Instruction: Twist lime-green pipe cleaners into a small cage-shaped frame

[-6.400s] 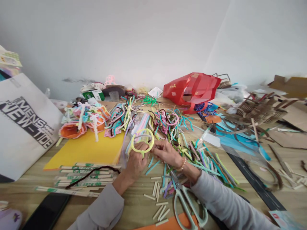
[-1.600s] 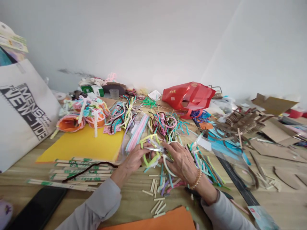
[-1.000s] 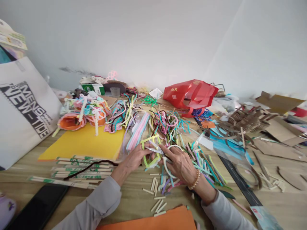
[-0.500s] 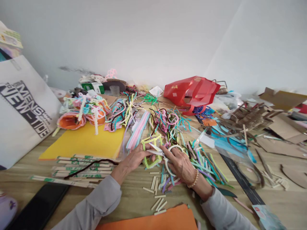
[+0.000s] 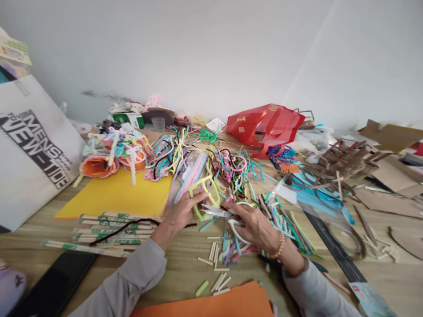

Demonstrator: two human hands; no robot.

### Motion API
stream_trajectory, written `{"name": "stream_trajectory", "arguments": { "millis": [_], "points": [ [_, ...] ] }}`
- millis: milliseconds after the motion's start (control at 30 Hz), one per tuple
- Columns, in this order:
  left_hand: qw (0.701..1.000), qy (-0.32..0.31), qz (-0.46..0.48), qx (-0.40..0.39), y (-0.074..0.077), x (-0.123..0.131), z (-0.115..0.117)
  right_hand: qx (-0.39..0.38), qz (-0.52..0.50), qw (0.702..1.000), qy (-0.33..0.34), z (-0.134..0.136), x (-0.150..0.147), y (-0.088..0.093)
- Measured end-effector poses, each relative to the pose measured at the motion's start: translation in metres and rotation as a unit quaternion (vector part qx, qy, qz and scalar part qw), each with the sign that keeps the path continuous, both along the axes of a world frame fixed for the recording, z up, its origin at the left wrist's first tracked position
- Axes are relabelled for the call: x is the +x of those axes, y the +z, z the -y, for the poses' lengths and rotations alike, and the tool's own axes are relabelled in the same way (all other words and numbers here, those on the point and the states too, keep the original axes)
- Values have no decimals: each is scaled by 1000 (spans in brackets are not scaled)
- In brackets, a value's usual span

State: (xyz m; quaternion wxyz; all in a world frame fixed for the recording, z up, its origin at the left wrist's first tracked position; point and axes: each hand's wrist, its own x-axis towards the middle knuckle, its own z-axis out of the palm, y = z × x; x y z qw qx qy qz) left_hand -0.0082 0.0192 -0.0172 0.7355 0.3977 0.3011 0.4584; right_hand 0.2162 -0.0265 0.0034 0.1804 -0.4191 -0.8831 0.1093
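scissors with pale green plastic loop handles and steel blades (image 5: 218, 212) sit in the right hand (image 5: 255, 229), its fingers curled through the loops, the blades pointing left and nearly shut as far as can be told. the left hand (image 5: 180, 215) pinches a bent lime-yellow pipe cleaner frame (image 5: 209, 190) between thumb and fingers, holding it up just beside the blade tips. trimming looks to be the work in hand, and a cut would call for the frame's strand to sit between the blades. short cream pipe cleaner offcuts (image 5: 211, 252) lie scattered on the light wooden tabletop (image 5: 185, 273) below.
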Motion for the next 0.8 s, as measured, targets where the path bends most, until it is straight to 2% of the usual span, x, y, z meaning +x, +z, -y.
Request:
{"name": "stream_trajectory", "arguments": {
  "millis": [100,200,333,533,667,800],
  "points": [
    [997,40,58,-18,3,-5,-5,-111,26,992,61,9,-3,22],
    [990,67,112,-50,2,-9,-7,-134,60,986,75,17,-7,31],
    [986,70,134,-68,-1,-10,-8,-108,109,986,72,24,-12,25],
    [994,37,92,-44,1,-10,-6,-72,161,983,55,29,-15,19],
    [994,26,91,-47,2,-6,-4,-40,169,984,42,29,-15,25],
    [995,22,91,-45,3,0,-1,-9,122,993,2,21,-19,38]
  ]
}}
